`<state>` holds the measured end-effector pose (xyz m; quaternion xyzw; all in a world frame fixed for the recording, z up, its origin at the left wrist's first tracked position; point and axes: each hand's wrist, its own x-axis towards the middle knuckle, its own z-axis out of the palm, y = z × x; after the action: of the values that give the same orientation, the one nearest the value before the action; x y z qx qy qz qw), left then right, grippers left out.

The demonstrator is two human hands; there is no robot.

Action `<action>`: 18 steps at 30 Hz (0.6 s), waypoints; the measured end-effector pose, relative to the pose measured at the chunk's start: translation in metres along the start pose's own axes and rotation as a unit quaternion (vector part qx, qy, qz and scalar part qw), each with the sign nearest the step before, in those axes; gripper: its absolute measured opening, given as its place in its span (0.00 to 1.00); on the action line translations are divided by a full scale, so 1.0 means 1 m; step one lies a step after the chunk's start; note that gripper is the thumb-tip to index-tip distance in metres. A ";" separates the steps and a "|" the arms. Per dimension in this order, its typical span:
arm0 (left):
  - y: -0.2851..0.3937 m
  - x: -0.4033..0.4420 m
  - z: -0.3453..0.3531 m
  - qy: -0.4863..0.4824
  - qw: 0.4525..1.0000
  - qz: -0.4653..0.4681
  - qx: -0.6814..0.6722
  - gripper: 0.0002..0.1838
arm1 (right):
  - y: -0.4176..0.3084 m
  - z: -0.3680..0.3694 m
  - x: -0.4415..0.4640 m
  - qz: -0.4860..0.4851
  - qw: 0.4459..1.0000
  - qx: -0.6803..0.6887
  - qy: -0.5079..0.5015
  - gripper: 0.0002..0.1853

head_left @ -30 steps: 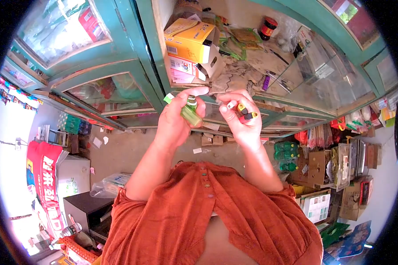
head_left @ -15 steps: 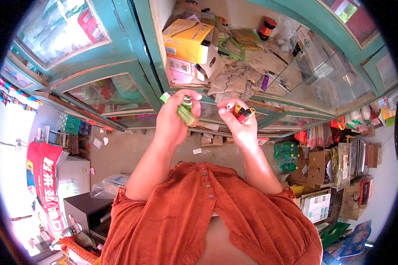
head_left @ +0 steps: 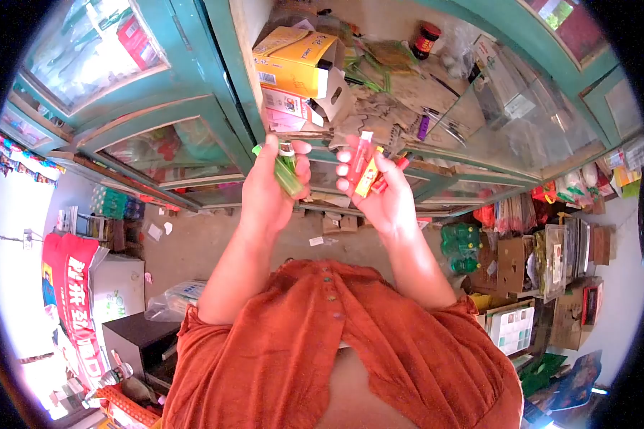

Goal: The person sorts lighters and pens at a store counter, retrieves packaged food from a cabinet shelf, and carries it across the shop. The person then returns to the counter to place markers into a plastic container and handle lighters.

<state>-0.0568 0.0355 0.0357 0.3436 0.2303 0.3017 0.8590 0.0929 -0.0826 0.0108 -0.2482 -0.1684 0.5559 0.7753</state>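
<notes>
Green lighters (head_left: 288, 174) are gripped in my left hand (head_left: 263, 189), tilted, with their metal tops near my fingertips. My right hand (head_left: 390, 196) is closed around several slim lighters: a red one (head_left: 360, 155), a yellow one (head_left: 368, 177) and a dark red one at its right side. Both hands are raised in front of the cabinet's lower edge, apart from each other. Just beyond them, on the cabinet shelf, a crumpled grey-brown cloth (head_left: 372, 118) lies beside a yellow box (head_left: 297, 61).
The shelf also holds a dark jar with a red lid (head_left: 426, 41), a purple item (head_left: 423, 128), pens and a glass pane (head_left: 494, 114). Green bottles (head_left: 459, 247) and cardboard boxes (head_left: 514, 264) stand at the right. A dark cabinet (head_left: 139, 339) is at the lower left.
My right hand has turned and its fingers have spread, so the lighters show lengthwise. My left hand has shifted slightly left, still holding the green lighters.
</notes>
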 end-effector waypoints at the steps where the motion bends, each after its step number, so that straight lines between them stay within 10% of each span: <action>1: -0.001 0.000 0.003 0.026 1.000 0.000 0.010 0.27 | -0.001 0.000 -0.001 -0.002 1.000 0.000 0.003 0.31; 18: -0.009 0.001 -0.005 -0.058 0.998 -0.006 0.008 0.23 | -0.012 0.014 -0.007 0.010 0.989 0.132 -0.060 0.29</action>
<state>-0.0559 0.0333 0.0251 0.3660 0.1845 0.2741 0.8700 0.0919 -0.0895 0.0294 -0.1114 -0.1366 0.5950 0.7842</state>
